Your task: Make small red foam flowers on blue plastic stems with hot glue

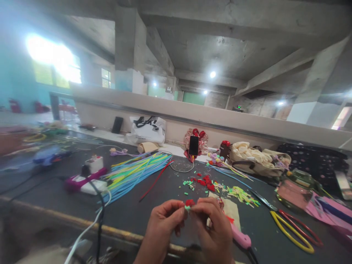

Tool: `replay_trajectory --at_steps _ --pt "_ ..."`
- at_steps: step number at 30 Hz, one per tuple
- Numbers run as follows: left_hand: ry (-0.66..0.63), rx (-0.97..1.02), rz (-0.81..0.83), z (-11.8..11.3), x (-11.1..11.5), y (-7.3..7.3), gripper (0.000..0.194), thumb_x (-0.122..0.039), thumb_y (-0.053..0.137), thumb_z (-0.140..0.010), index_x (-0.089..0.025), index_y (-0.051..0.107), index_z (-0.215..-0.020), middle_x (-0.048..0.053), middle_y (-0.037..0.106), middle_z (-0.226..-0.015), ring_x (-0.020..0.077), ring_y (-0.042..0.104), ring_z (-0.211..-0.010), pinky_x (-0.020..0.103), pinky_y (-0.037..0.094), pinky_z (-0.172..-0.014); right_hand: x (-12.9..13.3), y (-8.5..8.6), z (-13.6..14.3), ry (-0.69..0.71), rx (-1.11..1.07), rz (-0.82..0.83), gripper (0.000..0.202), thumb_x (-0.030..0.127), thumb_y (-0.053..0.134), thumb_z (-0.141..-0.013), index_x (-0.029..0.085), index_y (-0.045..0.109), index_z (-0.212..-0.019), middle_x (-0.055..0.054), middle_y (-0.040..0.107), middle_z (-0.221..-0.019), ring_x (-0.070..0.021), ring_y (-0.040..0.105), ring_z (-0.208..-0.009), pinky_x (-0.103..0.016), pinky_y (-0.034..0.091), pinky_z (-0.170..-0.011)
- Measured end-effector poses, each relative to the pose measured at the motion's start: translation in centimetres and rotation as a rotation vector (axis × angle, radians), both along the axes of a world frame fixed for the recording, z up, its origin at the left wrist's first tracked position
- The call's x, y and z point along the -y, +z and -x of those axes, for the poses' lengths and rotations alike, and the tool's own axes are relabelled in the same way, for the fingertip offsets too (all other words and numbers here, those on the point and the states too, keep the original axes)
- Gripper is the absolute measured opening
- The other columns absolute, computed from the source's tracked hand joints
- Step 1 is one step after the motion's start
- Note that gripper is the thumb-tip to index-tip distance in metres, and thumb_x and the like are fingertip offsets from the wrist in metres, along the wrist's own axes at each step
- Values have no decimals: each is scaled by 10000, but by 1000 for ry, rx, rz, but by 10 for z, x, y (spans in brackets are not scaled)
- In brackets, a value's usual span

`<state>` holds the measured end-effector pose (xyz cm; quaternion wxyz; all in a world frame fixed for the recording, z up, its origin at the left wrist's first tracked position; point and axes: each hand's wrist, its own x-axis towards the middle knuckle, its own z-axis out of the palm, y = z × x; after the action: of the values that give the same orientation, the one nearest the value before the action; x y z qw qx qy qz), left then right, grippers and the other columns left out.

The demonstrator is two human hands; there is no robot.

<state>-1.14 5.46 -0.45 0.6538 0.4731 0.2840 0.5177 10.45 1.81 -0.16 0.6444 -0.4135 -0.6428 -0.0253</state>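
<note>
My left hand and my right hand meet above the front of the table. Both pinch a small red fuzzy piece with a mint-green bit at its lower side. Thumbs and forefingers of both hands are closed around it. Behind my right hand a pink-handled corded tool rests by a beige cloth, its front part hidden. Beyond my hands lie red fuzzy pieces, small mint-green cut bits and a heap of yellow-green cut bits.
Blue, yellow and green pipe cleaners lie to the left, with one red pipe cleaner beside them. Further left is a magenta power strip with cords. Scissors and a glass jar are right. A phone stands behind.
</note>
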Motion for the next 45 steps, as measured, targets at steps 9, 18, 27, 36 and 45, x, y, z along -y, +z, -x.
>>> replay_trajectory --at_steps 9,18,27,36,45 --pt "-49 -18 41 1 -3 0 150 -262 668 -618 -118 631 -601 -48 477 -442 44 371 -392 151 303 -376 3 8 -4 66 -28 105 71 156 575 -722 213 609 -750 -22 553 -703 -136 536 -632 -200 375 -440" --pt "24 -256 -61 1 3 11 106 -237 610 -601 -131 619 -591 -55 475 -409 68 389 -366 174 331 -362 7 20 -19 86 151 230 49 149 587 -704 190 614 -701 -12 541 -685 -96 462 -500 -206 319 -401" --pt "77 -428 -171 3 1 10 131 -252 577 -628 -130 623 -613 -46 459 -452 82 395 -408 188 342 -390 8 22 -19 39 294 241 84 95 543 -731 168 570 -698 -9 545 -651 -116 510 -592 -226 376 -524" --pt "103 -421 -198 -1 1 5 124 -258 587 -637 -142 626 -614 -48 463 -475 79 397 -415 186 338 -398 5 19 -19 10 304 215 83 100 530 -738 160 566 -694 -9 552 -640 -116 522 -588 -228 375 -534" --pt "-27 -163 38 -1 -2 4 113 -242 640 -608 -133 614 -591 -61 464 -411 55 374 -365 166 302 -371 15 19 -23 4 109 152 110 184 568 -773 231 649 -831 -13 589 -742 -119 549 -643 -210 415 -557"
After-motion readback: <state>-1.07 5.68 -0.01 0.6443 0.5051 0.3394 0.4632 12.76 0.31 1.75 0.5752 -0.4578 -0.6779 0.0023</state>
